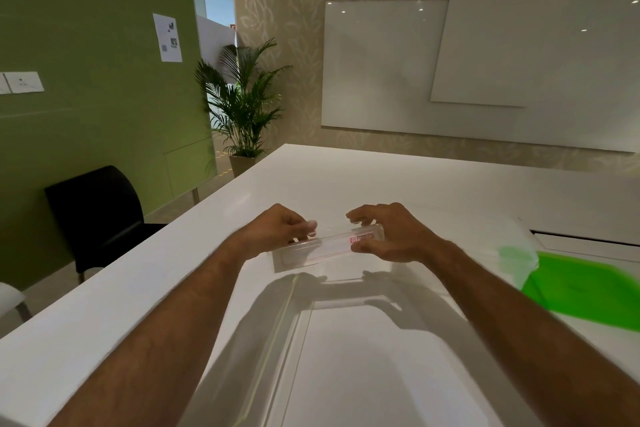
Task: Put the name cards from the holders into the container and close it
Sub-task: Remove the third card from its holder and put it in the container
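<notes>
holder (329, 246), a clear acrylic one, sits lifted between your two hands over the white table (173, 288), just beyond the far rim of the open clear container (346, 357). a card (360, 239) is inside it; only a red strip with blurred white letters shows at the right end, and the rest of the card is too pale to make out.

your left hand (273, 229) pinches the holder's left end, thumb and fingertips closed on its top edge. your right hand (391, 232) grips the right end, thumb under the front face near the red strip, fingers curled over the back edge. both forearms reach straight out from the bottom corners of the view.

the container lies directly below your arms, near the table's front edge, its walls see-through and its inside looking bare. a green lid (585, 291) rests flat on the table to your right, apart from the container, partly smeared by motion blur.

further off, a black chair (97, 218) stands left of the table, a potted palm (242, 107) past the far corner, and whiteboards (485, 73) hang on the wall.
</notes>
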A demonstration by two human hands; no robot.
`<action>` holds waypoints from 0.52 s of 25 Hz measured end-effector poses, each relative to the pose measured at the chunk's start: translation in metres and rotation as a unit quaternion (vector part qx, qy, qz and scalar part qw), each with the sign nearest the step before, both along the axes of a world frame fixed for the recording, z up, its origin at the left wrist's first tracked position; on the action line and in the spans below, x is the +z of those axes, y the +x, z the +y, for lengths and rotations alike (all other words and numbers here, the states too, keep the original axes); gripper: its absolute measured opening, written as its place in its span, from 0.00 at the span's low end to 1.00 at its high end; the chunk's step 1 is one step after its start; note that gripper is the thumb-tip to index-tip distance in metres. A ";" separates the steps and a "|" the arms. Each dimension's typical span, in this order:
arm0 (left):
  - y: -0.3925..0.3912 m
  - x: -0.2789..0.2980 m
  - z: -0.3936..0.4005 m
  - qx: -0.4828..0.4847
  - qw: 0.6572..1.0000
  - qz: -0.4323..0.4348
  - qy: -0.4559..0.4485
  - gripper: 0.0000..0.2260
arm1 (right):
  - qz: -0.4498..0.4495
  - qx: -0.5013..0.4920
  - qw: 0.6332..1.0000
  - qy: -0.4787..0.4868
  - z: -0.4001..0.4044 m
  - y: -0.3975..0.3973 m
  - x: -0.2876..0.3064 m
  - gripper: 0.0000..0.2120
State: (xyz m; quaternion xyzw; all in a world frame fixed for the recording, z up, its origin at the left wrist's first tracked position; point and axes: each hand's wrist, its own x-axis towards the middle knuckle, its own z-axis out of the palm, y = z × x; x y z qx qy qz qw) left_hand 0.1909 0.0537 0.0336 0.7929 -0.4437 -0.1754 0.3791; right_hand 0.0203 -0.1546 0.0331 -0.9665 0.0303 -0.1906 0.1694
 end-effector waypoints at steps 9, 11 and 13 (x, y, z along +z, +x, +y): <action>-0.012 0.010 0.001 -0.045 0.991 0.082 -0.096 0.37 | -0.039 -0.015 0.982 0.182 -0.016 -0.024 0.014 0.22; -0.015 0.007 0.002 -0.046 0.985 0.058 -0.158 0.37 | -0.056 -0.025 0.973 0.223 -0.017 -0.030 0.018 0.23; -0.016 0.005 0.003 -0.056 0.980 0.035 -0.189 0.39 | -0.058 -0.033 0.959 0.276 -0.020 -0.034 0.022 0.23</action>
